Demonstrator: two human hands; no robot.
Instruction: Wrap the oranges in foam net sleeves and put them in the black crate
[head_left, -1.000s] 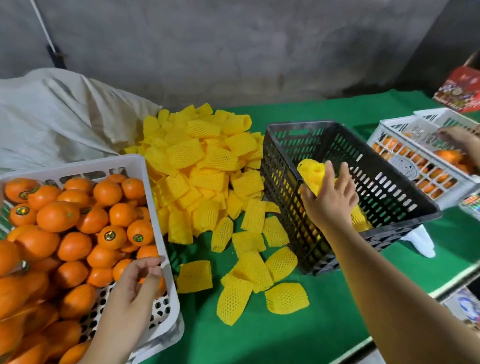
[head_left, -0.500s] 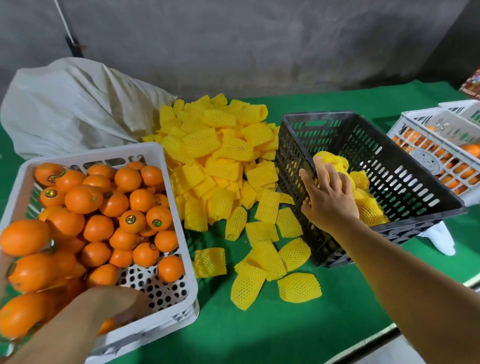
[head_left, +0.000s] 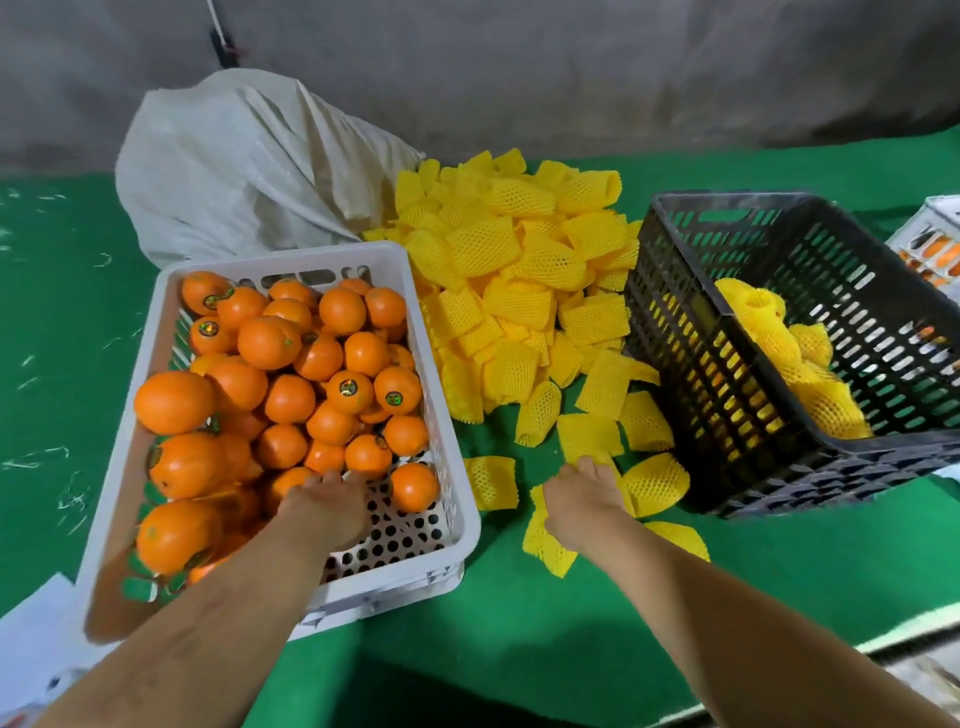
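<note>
The left hand (head_left: 326, 506) reaches among stickered oranges (head_left: 291, 374) in the white crate (head_left: 447, 525), its grip unclear, the right hand (head_left: 582, 501) touches loose sleeves (head_left: 519, 291), hold unclear, beside the black crate (head_left: 675, 332) of wrapped fruit (head_left: 795, 364); sticker writing unreadable.

Even bright light, soft shadows, wide-angle edge distortion, slight blur.

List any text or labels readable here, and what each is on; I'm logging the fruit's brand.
No text can be read.
Round stickers on several oranges in the white crate: shiny, print too small and blurred to read.
Black crate, yellow sleeves and grey sack: no lettering visible.
</note>
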